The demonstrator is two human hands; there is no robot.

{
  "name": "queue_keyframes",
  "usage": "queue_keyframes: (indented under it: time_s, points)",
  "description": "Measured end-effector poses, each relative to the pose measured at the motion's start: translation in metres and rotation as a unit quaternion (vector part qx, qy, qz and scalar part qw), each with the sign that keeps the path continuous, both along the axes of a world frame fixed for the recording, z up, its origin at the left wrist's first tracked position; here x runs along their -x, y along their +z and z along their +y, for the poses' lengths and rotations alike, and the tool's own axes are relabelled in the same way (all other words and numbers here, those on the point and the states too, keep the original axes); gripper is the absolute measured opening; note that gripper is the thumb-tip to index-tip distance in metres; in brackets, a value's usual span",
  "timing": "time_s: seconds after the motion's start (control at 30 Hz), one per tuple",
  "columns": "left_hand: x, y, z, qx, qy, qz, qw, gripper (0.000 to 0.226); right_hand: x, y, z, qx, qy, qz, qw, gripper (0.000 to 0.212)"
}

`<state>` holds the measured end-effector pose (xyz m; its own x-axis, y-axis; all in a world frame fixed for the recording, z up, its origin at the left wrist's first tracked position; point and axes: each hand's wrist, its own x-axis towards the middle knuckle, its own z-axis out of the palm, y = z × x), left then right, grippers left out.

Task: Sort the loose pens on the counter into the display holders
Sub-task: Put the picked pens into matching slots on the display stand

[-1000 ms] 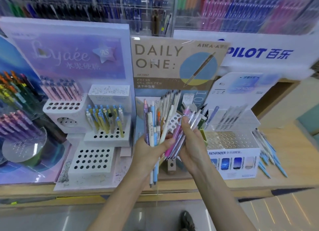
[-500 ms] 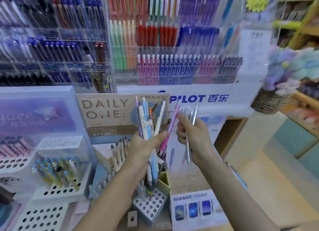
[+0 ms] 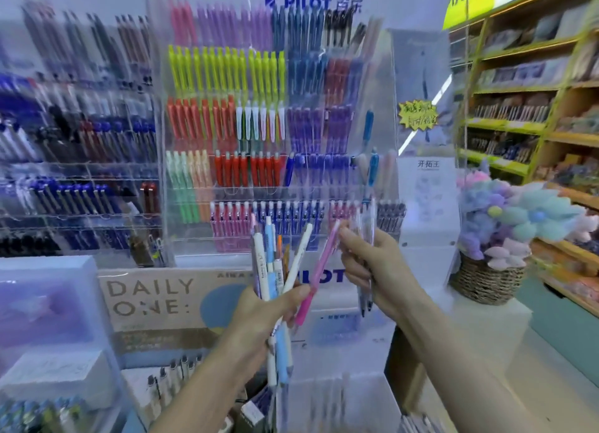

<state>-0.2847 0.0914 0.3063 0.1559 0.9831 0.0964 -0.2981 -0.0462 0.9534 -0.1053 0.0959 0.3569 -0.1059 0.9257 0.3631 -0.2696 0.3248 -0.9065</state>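
Firmly, the left hand [image 3: 265, 316] grips a fanned bundle of pens [image 3: 269, 264]. The right hand [image 3: 372, 264] clasps clear pens [image 3: 365, 235] (blurred) and pinches a pink pen [image 3: 319, 270] by its top

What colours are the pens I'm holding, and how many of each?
White pens: 3
Blue pen: 1
Orange pen: 1
Lilac pen: 1
Pink pen: 1
Clear pens: 2
Total: 9 that show; blur may hide more.
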Motion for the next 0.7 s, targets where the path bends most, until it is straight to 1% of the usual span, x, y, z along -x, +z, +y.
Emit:
queue_keyframes:
  time_s: [0.13, 0.2, 0.23, 0.3, 0.33, 0.37, 0.43, 0.47, 0.57, 0.63, 0.7]
  points:
    - [-0.014, 0.020, 0.011, -0.034, 0.019, 0.022, 0.999, 0.049, -0.018, 0.027, 0.003, -0.058, -0.025, -0.038, 0.997, 0.009]
    - [-0.020, 0.029, 0.017, -0.033, 0.031, 0.026, 0.999, 0.059, -0.026, 0.038, 0.003, -0.081, -0.051, -0.048, 0.994, 0.008]
    - [-0.023, 0.032, 0.021, -0.042, 0.039, 0.039, 0.998, 0.059, -0.029, 0.042, 0.003, -0.091, -0.074, -0.050, 0.992, 0.007]
    - [-0.028, 0.038, 0.025, -0.069, 0.053, 0.066, 0.994, 0.047, -0.036, 0.049, 0.005, -0.118, -0.134, -0.059, 0.982, 0.010]
    - [-0.030, 0.041, 0.027, -0.076, 0.063, 0.075, 0.992, 0.046, -0.040, 0.052, 0.006, -0.133, -0.168, -0.069, 0.974, 0.008]
    - [-0.031, 0.043, 0.028, -0.081, 0.076, 0.079, 0.991, 0.049, -0.044, 0.055, 0.006, -0.146, -0.200, -0.082, 0.966, 0.003]
    - [-0.033, 0.045, 0.032, -0.080, 0.106, 0.093, 0.987, 0.057, -0.051, 0.061, 0.008, -0.161, -0.256, -0.094, 0.949, 0.013]
    - [-0.033, 0.045, 0.034, -0.077, 0.120, 0.101, 0.985, 0.054, -0.054, 0.063, 0.010, -0.164, -0.275, -0.090, 0.943, 0.016]
    - [-0.034, 0.038, 0.037, -0.076, 0.145, 0.116, 0.980, 0.027, -0.059, 0.066, 0.014, -0.172, -0.299, -0.054, 0.937, 0.011]
    - [-0.035, 0.033, 0.037, -0.086, 0.142, 0.112, 0.980, 0.018, -0.058, 0.066, 0.017, -0.185, -0.303, -0.057, 0.933, 0.009]
    - [-0.035, 0.029, 0.037, -0.090, 0.143, 0.101, 0.980, 0.015, -0.055, 0.063, 0.018, -0.202, -0.305, -0.069, 0.928, 0.007]
